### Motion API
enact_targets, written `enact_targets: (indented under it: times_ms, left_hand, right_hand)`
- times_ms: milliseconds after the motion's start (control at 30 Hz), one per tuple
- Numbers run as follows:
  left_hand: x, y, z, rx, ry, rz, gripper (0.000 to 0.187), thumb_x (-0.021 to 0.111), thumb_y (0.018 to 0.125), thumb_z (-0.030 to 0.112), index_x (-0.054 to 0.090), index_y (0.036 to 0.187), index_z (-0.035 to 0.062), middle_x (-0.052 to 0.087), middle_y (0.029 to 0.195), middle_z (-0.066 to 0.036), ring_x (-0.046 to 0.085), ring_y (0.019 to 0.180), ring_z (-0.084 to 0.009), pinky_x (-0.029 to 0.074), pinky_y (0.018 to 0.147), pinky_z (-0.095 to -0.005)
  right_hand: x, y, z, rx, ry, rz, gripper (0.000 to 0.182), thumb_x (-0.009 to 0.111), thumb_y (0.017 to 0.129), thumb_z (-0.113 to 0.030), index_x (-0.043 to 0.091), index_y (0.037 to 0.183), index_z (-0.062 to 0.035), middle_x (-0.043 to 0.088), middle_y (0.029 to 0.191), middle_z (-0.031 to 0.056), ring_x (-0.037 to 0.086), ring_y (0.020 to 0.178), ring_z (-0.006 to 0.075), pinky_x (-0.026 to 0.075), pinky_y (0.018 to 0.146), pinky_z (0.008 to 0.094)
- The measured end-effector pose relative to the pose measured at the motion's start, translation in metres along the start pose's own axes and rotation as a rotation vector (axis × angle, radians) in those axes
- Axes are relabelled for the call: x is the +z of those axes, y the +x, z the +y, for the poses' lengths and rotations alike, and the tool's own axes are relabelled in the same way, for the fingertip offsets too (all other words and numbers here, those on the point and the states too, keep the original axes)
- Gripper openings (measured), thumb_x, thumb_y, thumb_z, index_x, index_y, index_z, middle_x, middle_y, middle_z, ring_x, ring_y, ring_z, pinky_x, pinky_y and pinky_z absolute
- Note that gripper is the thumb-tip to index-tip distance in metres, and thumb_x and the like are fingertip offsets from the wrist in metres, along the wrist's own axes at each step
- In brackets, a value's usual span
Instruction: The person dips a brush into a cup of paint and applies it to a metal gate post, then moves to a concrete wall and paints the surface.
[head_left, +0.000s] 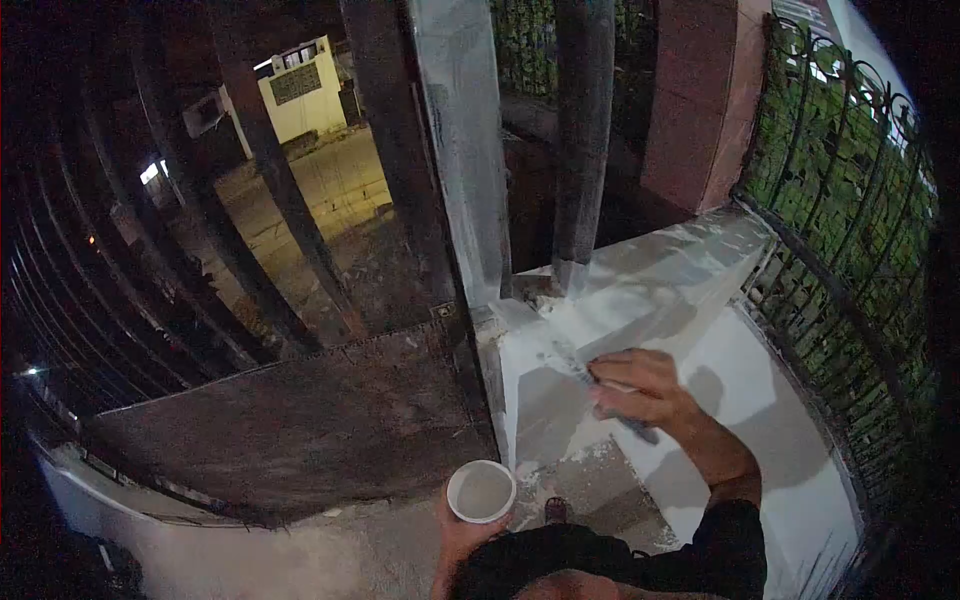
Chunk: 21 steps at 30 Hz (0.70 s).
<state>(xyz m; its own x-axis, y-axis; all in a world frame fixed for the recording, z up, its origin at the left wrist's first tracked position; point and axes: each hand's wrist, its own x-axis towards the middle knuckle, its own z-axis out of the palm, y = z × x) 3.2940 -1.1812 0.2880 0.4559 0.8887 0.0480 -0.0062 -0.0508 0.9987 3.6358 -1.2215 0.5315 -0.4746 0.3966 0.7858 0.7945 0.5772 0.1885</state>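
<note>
My right hand is closed around the handle of a paintbrush. The bristle end points up and left, at the white-coated face of a low wall; whether it touches is hard to tell. Low in the view, my left hand grips a round white tub from the left and below. Pale paint fills part of the tub. Wet-looking white streaks cover the wall's top and upper face near the brush.
A dark metal gate with tall bars stands to the left, beside a grey post. Another dark post rises from the wall. A black iron fence with leaves curves along the right. White splashes mark the floor.
</note>
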Motion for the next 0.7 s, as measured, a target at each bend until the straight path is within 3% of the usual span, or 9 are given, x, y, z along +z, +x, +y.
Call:
enact_targets:
  times_ms: [33, 100, 167, 233, 333, 433, 533, 667, 700]
  left_hand:
    - [0.000, 0.001, -0.002, 0.001, 0.001, 0.004, 0.100, 0.103, 0.059, 0.022, 0.047, 0.140, 0.0037, 0.066, 0.130, -0.015, 0.065, 0.120, -0.0256, 0.053, 0.103, -0.0440]
    - [0.002, 0.005, -0.001, -0.018, 0.053, -0.002, 0.097, 0.101, 0.061, 0.031, 0.051, 0.139, 0.0045, 0.066, 0.133, -0.013, 0.063, 0.124, -0.0242, 0.050, 0.106, -0.0441]
    - [-0.001, 0.006, -0.004, -0.037, 0.109, -0.016, 0.094, 0.100, 0.063, 0.041, 0.055, 0.138, 0.0053, 0.065, 0.136, -0.011, 0.061, 0.129, -0.0228, 0.048, 0.110, -0.0443]
    - [-0.004, 0.010, -0.014, -0.010, 0.154, -0.037, 0.101, 0.103, 0.058, 0.025, 0.046, 0.140, 0.0040, 0.066, 0.130, -0.014, 0.066, 0.118, -0.0274, 0.053, 0.102, -0.0439]
    - [-0.008, 0.011, -0.082, -0.049, -0.044, -0.068, 0.101, 0.103, 0.058, 0.028, 0.046, 0.138, 0.0040, 0.066, 0.127, -0.015, 0.065, 0.119, -0.0283, 0.053, 0.103, -0.0447]
    - [-0.004, 0.012, 0.006, 0.001, -0.048, -0.037, 0.103, 0.103, 0.058, 0.031, 0.044, 0.139, 0.0040, 0.066, 0.127, -0.016, 0.065, 0.119, -0.0290, 0.053, 0.101, -0.0453]
    - [-0.008, 0.013, -0.056, 0.048, -0.030, -0.014, 0.104, 0.102, 0.059, 0.032, 0.042, 0.139, 0.0033, 0.066, 0.128, -0.015, 0.065, 0.119, -0.0293, 0.054, 0.100, -0.0453]
    - [-0.003, 0.008, -0.029, 0.119, -0.006, 0.021, 0.103, 0.101, 0.061, 0.033, 0.042, 0.139, 0.0029, 0.066, 0.128, -0.014, 0.066, 0.118, -0.0299, 0.055, 0.098, -0.0451]
    - [-0.002, 0.009, -0.020, 0.030, -0.101, -0.012, 0.103, 0.101, 0.061, 0.032, 0.042, 0.140, 0.0029, 0.066, 0.128, -0.014, 0.065, 0.119, -0.0296, 0.055, 0.098, -0.0447]
  right_hand:
    - [-0.011, 0.010, 0.001, -0.001, 0.002, 0.002, 0.032, 0.082, 0.086, -0.019, 0.071, 0.115, -0.0140, 0.073, 0.112, 0.0100, 0.075, 0.097, 0.0239, 0.064, 0.079, 0.0322]
    - [-0.038, 0.040, 0.006, 0.517, 0.549, -0.146, 0.032, 0.083, 0.084, -0.012, 0.073, 0.115, -0.0103, 0.074, 0.111, 0.0100, 0.075, 0.098, 0.0281, 0.063, 0.083, 0.0371]
    - [-0.047, 0.074, 0.023, 0.277, 0.276, -0.101, 0.025, 0.078, 0.089, -0.012, 0.074, 0.113, -0.0073, 0.075, 0.113, 0.0101, 0.074, 0.102, 0.0293, 0.061, 0.088, 0.0427]
    - [-0.057, 0.108, 0.038, 0.267, 0.219, -0.111, 0.023, 0.076, 0.093, -0.016, 0.073, 0.115, -0.0069, 0.076, 0.112, 0.0100, 0.073, 0.103, 0.0267, 0.059, 0.090, 0.0424]
    - [-0.074, 0.157, 0.050, 0.415, 0.281, -0.127, 0.021, 0.078, 0.091, -0.010, 0.074, 0.112, -0.0070, 0.075, 0.104, 0.0085, 0.073, 0.096, 0.0234, 0.058, 0.084, 0.0367]
    - [-0.102, 0.208, 0.060, 0.336, 0.118, -0.121, 0.023, 0.074, 0.096, -0.021, 0.071, 0.113, -0.0065, 0.076, 0.099, 0.0076, 0.071, 0.089, 0.0153, 0.058, 0.085, 0.0357]
    - [-0.125, 0.240, 0.064, 0.173, 0.122, 0.016, 0.022, 0.072, 0.098, -0.023, 0.071, 0.112, -0.0055, 0.076, 0.098, 0.0074, 0.073, 0.088, 0.0167, 0.058, 0.083, 0.0347]
    - [-0.139, 0.232, 0.051, 0.182, -0.013, 0.131, 0.028, 0.076, 0.095, -0.019, 0.069, 0.117, -0.0028, 0.074, 0.104, 0.0082, 0.073, 0.092, 0.0195, 0.060, 0.079, 0.0346]
    - [-0.133, 0.224, 0.043, -0.024, -0.209, 0.154, 0.025, 0.074, 0.094, -0.019, 0.070, 0.115, -0.0043, 0.075, 0.101, 0.0080, 0.074, 0.091, 0.0204, 0.059, 0.080, 0.0346]
